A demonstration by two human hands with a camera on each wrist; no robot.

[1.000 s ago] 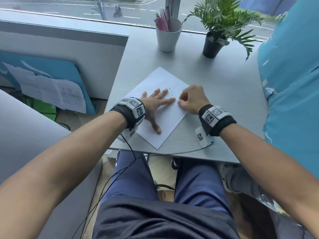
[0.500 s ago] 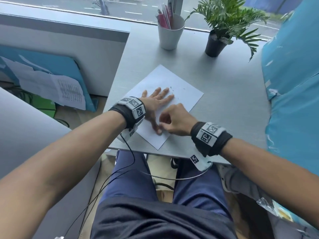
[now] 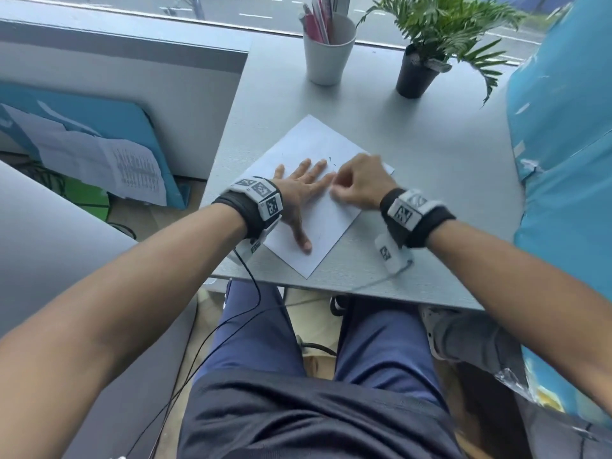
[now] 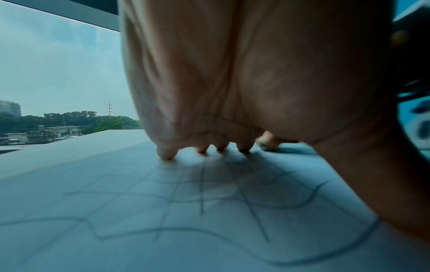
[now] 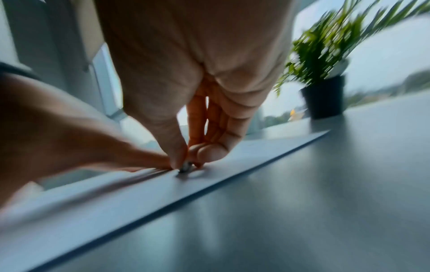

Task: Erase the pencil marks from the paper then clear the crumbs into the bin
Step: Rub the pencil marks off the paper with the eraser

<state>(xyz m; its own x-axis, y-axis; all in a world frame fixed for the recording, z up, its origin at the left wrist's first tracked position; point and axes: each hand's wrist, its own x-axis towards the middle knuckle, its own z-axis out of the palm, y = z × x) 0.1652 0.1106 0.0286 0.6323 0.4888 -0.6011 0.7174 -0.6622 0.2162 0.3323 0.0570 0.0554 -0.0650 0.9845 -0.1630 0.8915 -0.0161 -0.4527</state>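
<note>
A white sheet of paper lies turned like a diamond on the grey desk. My left hand presses flat on it with fingers spread. Faint pencil lines cross the paper under that palm. My right hand is curled just right of the left fingertips. It pinches a small grey eraser between thumb and fingers, its tip down on the paper. A few dark crumbs lie on the paper beyond the fingers. No bin is in view.
At the back of the desk stand a white cup with pens and a potted plant. A blue padded surface borders the desk's right side. Papers and a blue board lean on the floor to the left.
My right hand with the eraser went down toward my left thumb, then came back up beside the left fingertips. The left hand has stayed pressed on the paper.
</note>
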